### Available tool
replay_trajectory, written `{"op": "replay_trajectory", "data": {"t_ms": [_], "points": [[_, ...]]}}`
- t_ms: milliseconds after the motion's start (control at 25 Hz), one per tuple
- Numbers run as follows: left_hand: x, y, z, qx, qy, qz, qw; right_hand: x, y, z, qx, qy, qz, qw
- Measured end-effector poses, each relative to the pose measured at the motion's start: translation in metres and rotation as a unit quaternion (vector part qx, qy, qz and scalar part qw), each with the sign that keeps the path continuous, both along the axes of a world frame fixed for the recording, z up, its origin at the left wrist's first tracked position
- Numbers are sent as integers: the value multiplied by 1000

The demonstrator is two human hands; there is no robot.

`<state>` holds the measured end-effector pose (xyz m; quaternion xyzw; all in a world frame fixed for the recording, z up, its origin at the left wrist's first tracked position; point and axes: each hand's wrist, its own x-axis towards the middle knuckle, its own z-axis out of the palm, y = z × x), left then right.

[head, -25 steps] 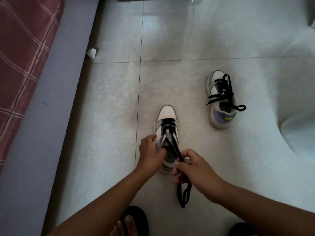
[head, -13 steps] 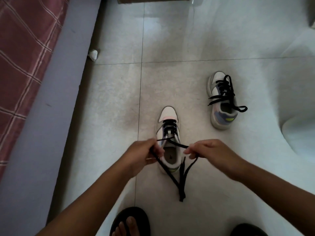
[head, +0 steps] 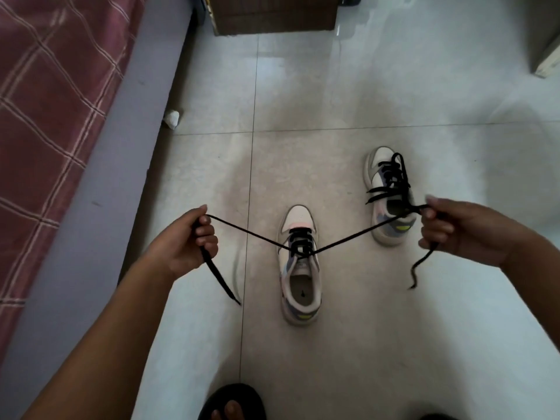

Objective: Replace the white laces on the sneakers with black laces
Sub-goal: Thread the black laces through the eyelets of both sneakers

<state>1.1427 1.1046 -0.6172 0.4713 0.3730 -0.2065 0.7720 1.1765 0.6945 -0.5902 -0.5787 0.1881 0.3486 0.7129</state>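
At the middle of the view, above a pale tiled floor (head: 348, 344), both ends of a thin black lace (head: 247, 233) are held out wide to either side. One strand is gripped by the left hand (head: 185, 241), whose fingers are curled round it, and the loose tip hangs down from that fist toward the tiles. The other strand is pinched in the curled fingers of the right hand (head: 454, 230), with its frayed tip dangling below. Both strands are drawn taut and meet at the upper eyelets of a white low-top sneaker with grey and pink panels (head: 300, 268), which stands upright on the floor between the hands, toe pointing away; black lacing is seen across its lower eyelets. A second matching sneaker with black laces (head: 391, 195) is placed further off to the right, just beside the right hand in the view. A bed with a maroon checked cover (head: 54, 110) is seen along the left, a small white crumpled scrap (head: 171, 118) lies by its edge, and a brown wooden cabinet base (head: 272, 16) stands at the top
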Motion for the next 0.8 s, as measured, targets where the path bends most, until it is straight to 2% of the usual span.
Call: {"op": "replay_trajectory", "data": {"t_ms": [80, 120, 160, 200, 240, 280, 320, 360, 440, 480, 520, 600, 640, 720, 800], "points": [[1, 12, 0, -22, -6, 22, 999, 6, -12, 4, 34, -13, -45, 998], [2, 18, 1, 15, -2, 2, 1000, 8, -19, 7, 34, -16, -55, 998], [2, 23, 2, 100, 17, -65, 993, 9, -26, 7, 8, -21, -42, 999], [2, 26, 1, 226, 53, -188, 954, 9, -32, 6, -58, -27, 2, 998], [1, 26, -4, 362, 100, -344, 861, 9, -36, 1, -173, -41, 89, 980], [0, 20, -9, 472, 128, -464, 739, 7, -37, -4, -301, -55, 207, 929], [0, 7, -17, 553, 105, -522, 641, 5, -36, -9, -395, -57, 294, 869], [0, -12, -25, 584, 46, -532, 612, 5, -34, -15, -445, -48, 340, 827], [-2, -63, -36, 547, -104, -509, 657, 9, -31, -20, -483, -8, 339, 807], [-3, -87, -40, 517, -161, -511, 667, 12, -28, -19, -502, -2, 346, 793], [-3, -106, -44, 506, -194, -533, 650, 15, -23, -17, -539, -9, 380, 751], [3, -123, -53, 541, -205, -583, 571, 16, -6, -23, -605, -94, 439, 658], [8, -125, -55, 556, -200, -592, 548, 11, 10, -30, -589, -158, 426, 668], [12, -125, -57, 561, -190, -601, 536, -8, 52, -49, -462, -244, 354, 776], [13, -127, -57, 550, -180, -605, 547, -22, 94, -69, -348, -252, 331, 840]]}}
